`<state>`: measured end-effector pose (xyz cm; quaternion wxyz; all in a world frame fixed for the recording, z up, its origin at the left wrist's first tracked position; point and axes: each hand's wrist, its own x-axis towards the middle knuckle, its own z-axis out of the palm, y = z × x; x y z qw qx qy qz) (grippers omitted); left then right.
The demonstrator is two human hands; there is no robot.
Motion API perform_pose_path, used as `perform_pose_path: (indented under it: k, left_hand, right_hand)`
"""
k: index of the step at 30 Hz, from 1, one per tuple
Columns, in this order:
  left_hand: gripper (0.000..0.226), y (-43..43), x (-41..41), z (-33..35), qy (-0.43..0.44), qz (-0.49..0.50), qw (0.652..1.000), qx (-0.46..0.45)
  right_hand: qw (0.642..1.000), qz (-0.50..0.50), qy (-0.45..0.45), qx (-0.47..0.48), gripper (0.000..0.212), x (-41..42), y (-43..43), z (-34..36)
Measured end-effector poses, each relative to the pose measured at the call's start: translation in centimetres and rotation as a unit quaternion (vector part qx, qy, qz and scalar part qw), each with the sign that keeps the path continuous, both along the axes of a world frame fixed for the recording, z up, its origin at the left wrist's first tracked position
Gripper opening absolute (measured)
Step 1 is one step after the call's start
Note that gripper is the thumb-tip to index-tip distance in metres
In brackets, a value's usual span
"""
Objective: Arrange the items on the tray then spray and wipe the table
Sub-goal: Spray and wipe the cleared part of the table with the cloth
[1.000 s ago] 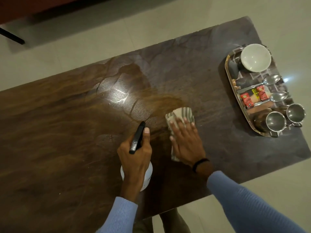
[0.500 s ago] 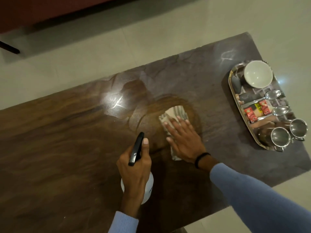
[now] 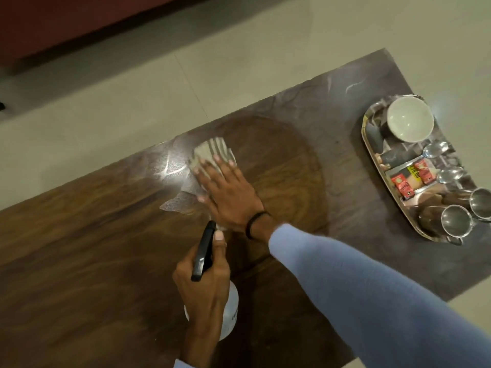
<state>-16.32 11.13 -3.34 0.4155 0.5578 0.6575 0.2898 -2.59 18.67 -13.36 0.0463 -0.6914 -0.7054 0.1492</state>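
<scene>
Table (image 3: 111, 261): bare wood runs wide to the left; far edge lies just beyond the cloth (image 3: 210, 158). Tray (image 3: 372, 152), loaded, sits by the right edge, well apart. Right hand (image 3: 228, 195) lies flat, fingers spread, pressing the cloth down. Left hand (image 3: 204, 285), nearer, is wrapped around the spray bottle (image 3: 228, 314), held upright.

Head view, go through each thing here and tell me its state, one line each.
Cloth: pressed flat on the table under the right hand.
Spray bottle: upright, gripped by the left hand.
Table: streaked wet around the cloth.
White bowl: upright, empty, on the tray.
Two steel cups: upright, empty.
</scene>
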Motion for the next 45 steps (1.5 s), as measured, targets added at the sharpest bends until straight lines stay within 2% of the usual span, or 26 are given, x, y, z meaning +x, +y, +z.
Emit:
perform_pose_path:
  k: [2, 4, 7, 11, 14, 17, 20, 24, 26, 30, 33, 37, 45]
  left_hand:
    - [0.044, 0.4, -0.1, 0.4, 0.000, -0.004, 1.000, -0.001]
    - [0.040, 0.8, -0.3, 0.7, -0.015, -0.001, 1.000, 0.000]
    - [0.038, 1.5, -0.5, 0.6, -0.028, 0.004, 0.999, 0.015]
    - [0.051, 2.5, -0.9, 0.0, -0.023, 0.010, 0.999, 0.041]
    - [0.051, 3.2, -0.9, 0.5, -0.017, 0.022, 0.998, 0.061]
    - [0.061, 4.0, -0.4, 1.2, -0.027, 0.039, 0.996, 0.070]
    - [0.064, 5.4, -0.1, 1.8, -0.062, 0.041, 0.994, 0.082]
    - [0.044, 7.6, 1.1, 2.4, -0.101, 0.041, 0.992, 0.069]
    - [0.035, 9.0, 2.0, 2.3, -0.112, 0.041, 0.989, 0.092]
    - [0.034, 11.9, 4.1, 1.2, -0.127, 0.036, 0.981, 0.141]
    - [0.025, 14.0, 5.8, 0.2, -0.143, 0.046, 0.974, 0.168]
    - [0.038, 15.2, 7.6, -1.1, -0.151, 0.036, 0.971, 0.183]
    - [0.047, 15.2, 8.5, -2.0, -0.140, 0.017, 0.968, 0.209]
  right_hand:
    - [1.000, 0.002, 0.016, 0.002, 0.062, 1.4, -3.8, -0.1]
    - [0.999, -0.051, 0.006, 0.000, 0.062, 4.5, -5.0, -0.3]
    - [0.990, -0.139, -0.009, -0.004, 0.061, 7.9, -0.9, -0.3]
    - [0.980, -0.199, 0.003, 0.001, 0.062, 6.5, 7.2, -0.3]
    - [0.991, -0.130, -0.009, -0.010, 0.065, 2.9, 7.8, 0.1]
    - [0.999, -0.033, 0.012, -0.005, 0.064, 1.5, 3.4, 0.4]
    - [1.000, 0.010, -0.006, -0.014, 0.062, 3.0, -1.9, 0.2]
    - [0.999, -0.019, -0.035, -0.018, 0.061, 8.0, -4.2, 0.2]
    - [0.998, -0.039, -0.036, -0.023, 0.061, 10.0, -3.4, 0.1]
    - [0.996, -0.074, -0.038, -0.015, 0.061, 11.6, 0.2, -0.2]
    - [0.995, -0.091, -0.039, -0.014, 0.062, 11.7, 2.5, -0.2]
    - [0.996, -0.087, -0.033, -0.003, 0.065, 11.7, 2.9, 0.0]
    - [0.997, -0.070, -0.026, -0.002, 0.070, 12.0, 2.5, -0.2]
